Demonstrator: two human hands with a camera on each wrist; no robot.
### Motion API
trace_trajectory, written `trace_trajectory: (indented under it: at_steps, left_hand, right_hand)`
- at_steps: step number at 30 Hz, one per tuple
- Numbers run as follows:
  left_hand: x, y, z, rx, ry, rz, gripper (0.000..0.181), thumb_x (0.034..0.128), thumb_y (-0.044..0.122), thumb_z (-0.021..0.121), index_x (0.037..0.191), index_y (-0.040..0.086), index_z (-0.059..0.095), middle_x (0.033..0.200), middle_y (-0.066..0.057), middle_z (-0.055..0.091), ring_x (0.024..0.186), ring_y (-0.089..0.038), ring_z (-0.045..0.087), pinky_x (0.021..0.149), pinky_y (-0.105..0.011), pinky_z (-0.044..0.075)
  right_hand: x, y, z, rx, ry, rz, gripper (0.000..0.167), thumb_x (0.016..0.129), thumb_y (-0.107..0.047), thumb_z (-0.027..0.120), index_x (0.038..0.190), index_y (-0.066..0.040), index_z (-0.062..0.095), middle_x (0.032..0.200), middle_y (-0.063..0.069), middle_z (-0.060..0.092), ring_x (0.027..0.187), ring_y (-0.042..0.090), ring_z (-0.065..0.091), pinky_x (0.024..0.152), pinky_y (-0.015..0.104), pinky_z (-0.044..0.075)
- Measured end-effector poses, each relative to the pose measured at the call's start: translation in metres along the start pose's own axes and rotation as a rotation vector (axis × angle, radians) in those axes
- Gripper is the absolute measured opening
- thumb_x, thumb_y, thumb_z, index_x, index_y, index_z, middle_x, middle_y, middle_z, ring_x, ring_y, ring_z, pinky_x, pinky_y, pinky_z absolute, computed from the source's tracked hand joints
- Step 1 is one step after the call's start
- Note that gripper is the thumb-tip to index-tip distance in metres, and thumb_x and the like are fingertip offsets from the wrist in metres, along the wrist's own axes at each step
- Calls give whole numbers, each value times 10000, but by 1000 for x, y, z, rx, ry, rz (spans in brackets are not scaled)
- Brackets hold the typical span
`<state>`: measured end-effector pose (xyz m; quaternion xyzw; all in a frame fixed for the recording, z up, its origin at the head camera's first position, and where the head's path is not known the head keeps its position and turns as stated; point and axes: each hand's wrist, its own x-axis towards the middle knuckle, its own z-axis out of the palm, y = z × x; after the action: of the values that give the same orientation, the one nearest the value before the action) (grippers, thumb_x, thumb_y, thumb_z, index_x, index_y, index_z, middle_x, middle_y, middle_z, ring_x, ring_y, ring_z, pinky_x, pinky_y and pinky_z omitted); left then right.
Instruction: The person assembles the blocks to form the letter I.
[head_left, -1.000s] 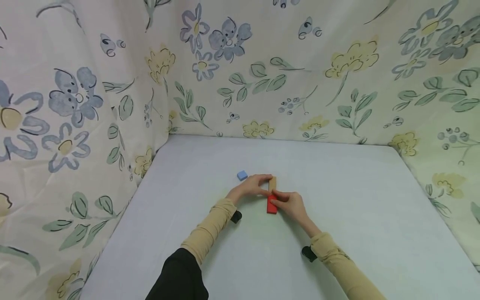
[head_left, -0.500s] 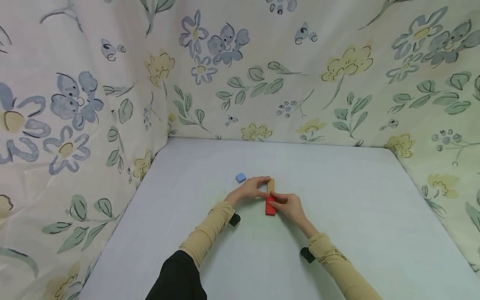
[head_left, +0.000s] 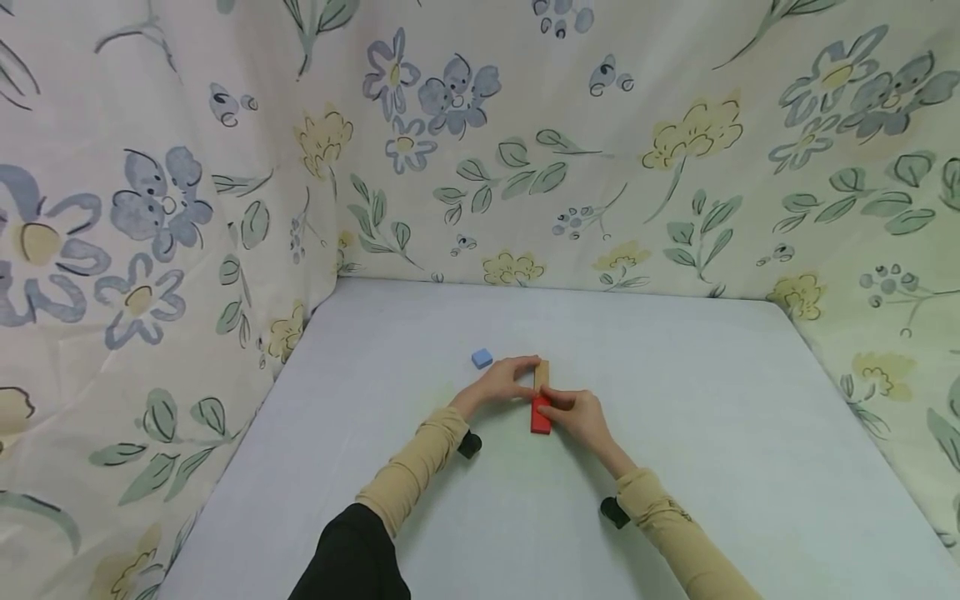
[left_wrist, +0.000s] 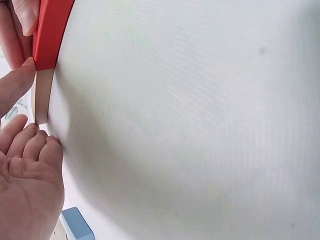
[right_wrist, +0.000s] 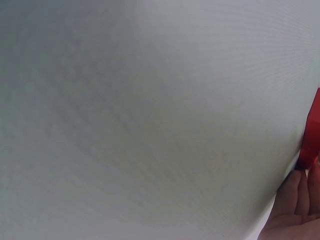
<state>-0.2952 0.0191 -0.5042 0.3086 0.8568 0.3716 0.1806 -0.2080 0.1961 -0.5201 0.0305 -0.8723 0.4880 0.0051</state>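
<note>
A red block (head_left: 540,414) and a light wooden block (head_left: 542,375) lie end to end on the white table, the wooden one farther from me. My left hand (head_left: 504,380) spans the wooden block, its thumb near the joint and its fingertips at the far end. In the left wrist view, the wooden block (left_wrist: 44,95) meets the red block (left_wrist: 51,35) with no clear gap. My right hand (head_left: 581,414) pinches the red block close to the joint. Only part of the red block (right_wrist: 312,135) shows at the right wrist view's edge, above the fingers of the right hand (right_wrist: 297,205).
A small blue block (head_left: 482,358) lies on the table (head_left: 675,400) just left of and beyond the left hand. Floral cloth (head_left: 570,192) hangs behind the table and along its sides. A black wrist camera sits under each forearm.
The view has tilted slightly. Both hands and the blocks keep the same places relative to each other.
</note>
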Motion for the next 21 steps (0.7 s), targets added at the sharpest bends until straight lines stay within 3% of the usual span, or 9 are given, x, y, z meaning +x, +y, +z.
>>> trace_trajectory:
  at_steps: [13,21]
  left_hand:
    - [-5,6,1,54,53,-12,624,867,232,694,1413,69,439,1466,-69,448,1372,-218,397,1137,-350,342]
    - [-9,10,-1,-44,122,-16,588,874,209,685,1398,65,460,1455,-85,460,1322,-260,462,1080,-353,417]
  right_hand:
    - [-1,-1,1,7,-10,-12,405,813,-126,741,1200,-55,647,1185,112,657,1146,256,608,945,409,511]
    - [-1,0,1,-21,-3,-7,398,818,-142,739,1199,-64,652,1161,122,669,1145,264,607,937,425,517]
